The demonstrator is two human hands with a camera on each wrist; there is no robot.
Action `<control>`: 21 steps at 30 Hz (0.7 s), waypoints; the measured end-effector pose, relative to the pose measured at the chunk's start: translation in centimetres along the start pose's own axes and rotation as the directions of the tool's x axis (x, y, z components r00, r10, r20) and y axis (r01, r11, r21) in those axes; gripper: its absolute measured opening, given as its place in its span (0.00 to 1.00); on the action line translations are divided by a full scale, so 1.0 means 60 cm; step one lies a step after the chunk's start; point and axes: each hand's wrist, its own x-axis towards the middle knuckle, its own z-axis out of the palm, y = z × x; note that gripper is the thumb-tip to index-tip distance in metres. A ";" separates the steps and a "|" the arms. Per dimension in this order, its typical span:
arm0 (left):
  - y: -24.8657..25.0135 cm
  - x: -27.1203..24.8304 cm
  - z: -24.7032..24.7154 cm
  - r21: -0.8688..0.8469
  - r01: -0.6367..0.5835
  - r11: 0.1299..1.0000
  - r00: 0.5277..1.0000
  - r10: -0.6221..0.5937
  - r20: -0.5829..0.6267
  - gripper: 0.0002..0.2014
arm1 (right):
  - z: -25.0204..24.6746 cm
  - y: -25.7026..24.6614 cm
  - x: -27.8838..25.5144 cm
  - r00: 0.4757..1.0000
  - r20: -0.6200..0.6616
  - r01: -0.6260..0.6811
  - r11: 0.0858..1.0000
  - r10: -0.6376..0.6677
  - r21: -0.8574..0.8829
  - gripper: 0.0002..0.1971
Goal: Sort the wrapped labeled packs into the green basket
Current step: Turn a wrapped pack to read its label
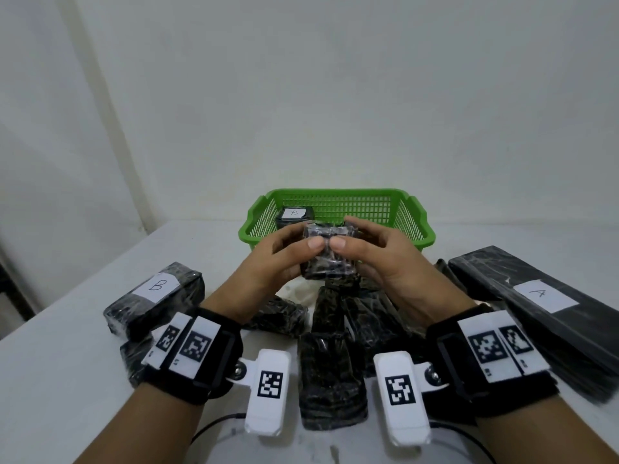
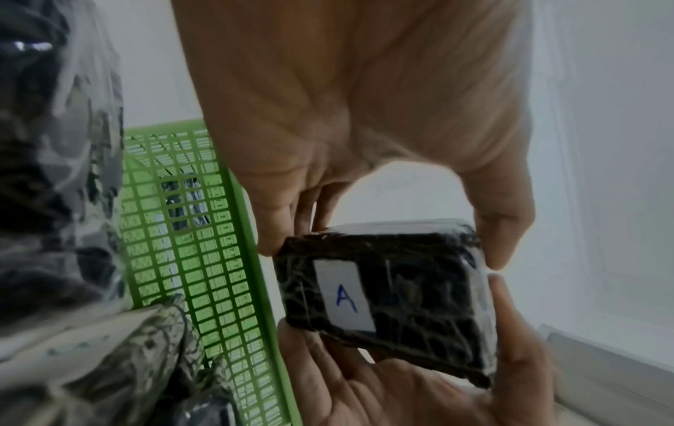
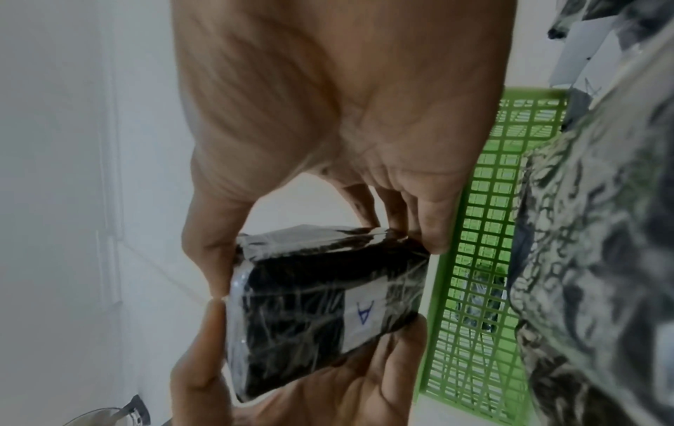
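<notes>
Both my hands hold one small black plastic-wrapped pack [image 1: 330,259] in the air, just in front of the green basket [image 1: 355,193]. My left hand [image 1: 294,244] grips its left side and my right hand [image 1: 363,237] its right side, thumbs meeting on top. The pack's white label "A" [image 2: 344,297] faces down and shows only in the wrist views, on the pack [image 3: 310,305]. One wrapped pack labeled "B" [image 1: 294,216] lies in the basket's left rear corner.
A block labeled "B" [image 1: 157,296] lies on the white table at the left. A long flat pack labeled "A" [image 1: 542,304] lies at the right. Several more wrapped packs [image 1: 331,356] are piled between my wrists. A wall stands right behind the basket.
</notes>
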 end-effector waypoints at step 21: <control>0.016 -0.005 0.010 0.080 0.081 0.993 0.992 -0.073 -0.098 0.25 | 0.011 0.006 -0.002 0.993 0.116 0.007 0.999 -0.012 0.045 0.27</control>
